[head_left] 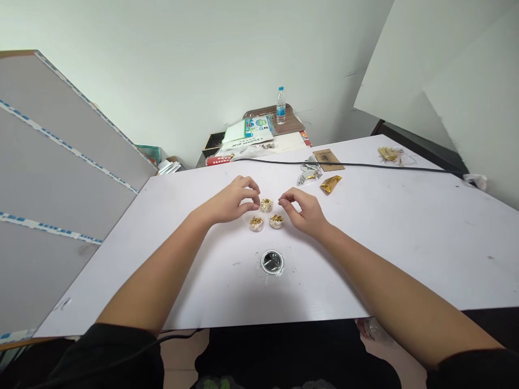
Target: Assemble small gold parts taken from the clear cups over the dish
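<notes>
Three small clear cups stand close together on the white table, each with small gold-coloured metal pieces inside: a back cup point(266, 205), a front left cup point(255, 223) and a front right cup point(277, 221). My left hand point(235, 200) is just left of the back cup, its fingers curved and a little apart from the thumb, with nothing visible between them. On the other side, my right hand point(303, 209) has thumb and forefinger pinched together beside the back cup. Anything between those fingertips is too small to make out.
A round dark-centred fitting point(272, 262) lies nearer the table's front edge. Behind my right hand are a gold packet point(331, 185), a silver packet point(310, 175) and a brown card point(328, 160). A black cable point(357, 165) crosses the back. A water bottle point(281, 106) stands beyond.
</notes>
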`<state>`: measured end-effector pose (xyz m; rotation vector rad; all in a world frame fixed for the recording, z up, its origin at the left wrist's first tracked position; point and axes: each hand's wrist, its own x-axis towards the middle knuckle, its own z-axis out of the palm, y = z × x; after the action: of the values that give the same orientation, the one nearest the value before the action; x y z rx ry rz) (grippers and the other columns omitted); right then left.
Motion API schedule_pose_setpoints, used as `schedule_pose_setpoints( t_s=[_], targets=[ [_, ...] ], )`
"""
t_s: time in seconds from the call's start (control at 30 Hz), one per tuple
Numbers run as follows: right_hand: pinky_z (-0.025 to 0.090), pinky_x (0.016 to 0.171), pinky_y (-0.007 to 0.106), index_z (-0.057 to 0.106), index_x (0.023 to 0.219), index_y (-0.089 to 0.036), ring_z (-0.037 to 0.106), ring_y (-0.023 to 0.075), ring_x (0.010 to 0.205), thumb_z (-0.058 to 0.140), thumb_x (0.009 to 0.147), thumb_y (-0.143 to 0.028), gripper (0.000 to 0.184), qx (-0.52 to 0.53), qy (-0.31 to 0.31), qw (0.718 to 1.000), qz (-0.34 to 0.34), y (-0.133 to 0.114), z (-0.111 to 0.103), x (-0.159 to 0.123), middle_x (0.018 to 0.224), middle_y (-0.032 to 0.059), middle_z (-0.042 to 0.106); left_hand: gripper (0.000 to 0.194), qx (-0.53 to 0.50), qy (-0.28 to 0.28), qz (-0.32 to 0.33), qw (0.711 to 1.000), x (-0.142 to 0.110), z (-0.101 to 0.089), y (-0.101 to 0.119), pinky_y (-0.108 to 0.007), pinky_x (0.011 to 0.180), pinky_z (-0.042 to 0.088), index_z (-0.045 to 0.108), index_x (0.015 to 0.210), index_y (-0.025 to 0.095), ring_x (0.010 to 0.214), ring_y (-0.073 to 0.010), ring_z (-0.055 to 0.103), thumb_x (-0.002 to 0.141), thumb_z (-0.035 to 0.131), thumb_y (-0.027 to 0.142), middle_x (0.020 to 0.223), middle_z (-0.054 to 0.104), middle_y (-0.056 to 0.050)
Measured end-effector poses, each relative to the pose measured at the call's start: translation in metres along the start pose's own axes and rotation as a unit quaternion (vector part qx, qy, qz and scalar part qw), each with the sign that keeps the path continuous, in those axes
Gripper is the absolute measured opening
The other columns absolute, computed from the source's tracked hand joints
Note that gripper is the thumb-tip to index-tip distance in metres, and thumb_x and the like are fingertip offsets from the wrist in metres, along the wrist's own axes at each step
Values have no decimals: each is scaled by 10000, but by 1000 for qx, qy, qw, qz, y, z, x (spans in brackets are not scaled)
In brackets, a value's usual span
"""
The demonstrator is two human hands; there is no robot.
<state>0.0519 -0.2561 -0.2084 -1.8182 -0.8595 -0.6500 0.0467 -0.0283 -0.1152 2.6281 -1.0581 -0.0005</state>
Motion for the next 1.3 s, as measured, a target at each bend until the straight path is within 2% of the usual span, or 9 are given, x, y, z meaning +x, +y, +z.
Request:
schedule_pose_setpoints(
  t_s=[0.13,0.27,0.47,0.67,0.8,0.93,1.0,1.13,1.3],
  targets=[
    [513,623,309,565,882,-211,611,158,695,518,947,-245,87,14,-21,999,-20,-9,3,-1,775,37,642,191,-100,117,-10,988,-15,21,13,-336,882,476,630,937,193,992,-184,535,959,496,327,1009,607,-67],
    [535,645,306,588,922,-212,623,151,719,542,937,-222,50,56,-25,998,-34,-20,8,-3,817,39,658,161,-145,161,-25,976,-24,41,25,-329,883,477,648,907,204,933,-166,569,938,560,335,946,624,-50],
    [562,624,285,621,940,-208,662,140,691,582,907,-172,61,72,-42,996,-17,-30,14,-8,806,29,698,158,-154,184,-19,971,-34,47,28,-326,884,471,658,860,196,923,-159,580,931,584,317,935,633,-43],
    [579,654,289,643,879,-191,689,155,729,621,892,-193,26,91,-29,995,1,-38,20,-9,808,42,721,96,-232,293,15,927,-33,64,32,-267,717,490,617,837,167,807,-134,594,911,595,224,840,647,-41],
    [594,667,303,641,897,-181,703,167,732,644,892,-232,50,118,-34,991,56,-42,22,-11,808,53,724,101,-313,302,-19,900,-32,75,33,-264,729,527,570,897,158,796,-126,647,948,546,242,859,671,-47],
    [599,672,302,631,903,-179,703,160,720,635,902,-239,60,114,-32,990,71,-42,22,-12,801,49,714,119,-341,308,-50,887,-35,79,30,-239,656,528,494,908,168,691,-108,661,982,487,261,796,672,-18],
    [594,659,293,626,898,-178,694,153,707,627,906,-235,57,104,-31,992,67,-41,21,-12,791,45,707,131,-356,286,-41,889,-36,79,30,-223,615,522,498,890,164,627,-98,651,982,482,256,740,655,-2],
    [563,623,262,620,887,-173,663,130,681,604,912,-196,37,92,-26,995,43,-41,19,-11,766,34,686,108,-362,244,-9,900,-37,77,32,-220,652,547,537,903,155,695,-109,687,971,490,222,788,689,-26],
    [553,650,287,616,912,-175,651,140,733,582,916,-163,37,97,-24,995,19,-40,18,-11,817,48,668,98,-327,273,-29,905,-37,78,35,-228,688,561,502,908,166,737,-109,692,980,469,222,808,711,-28]
  ],
)
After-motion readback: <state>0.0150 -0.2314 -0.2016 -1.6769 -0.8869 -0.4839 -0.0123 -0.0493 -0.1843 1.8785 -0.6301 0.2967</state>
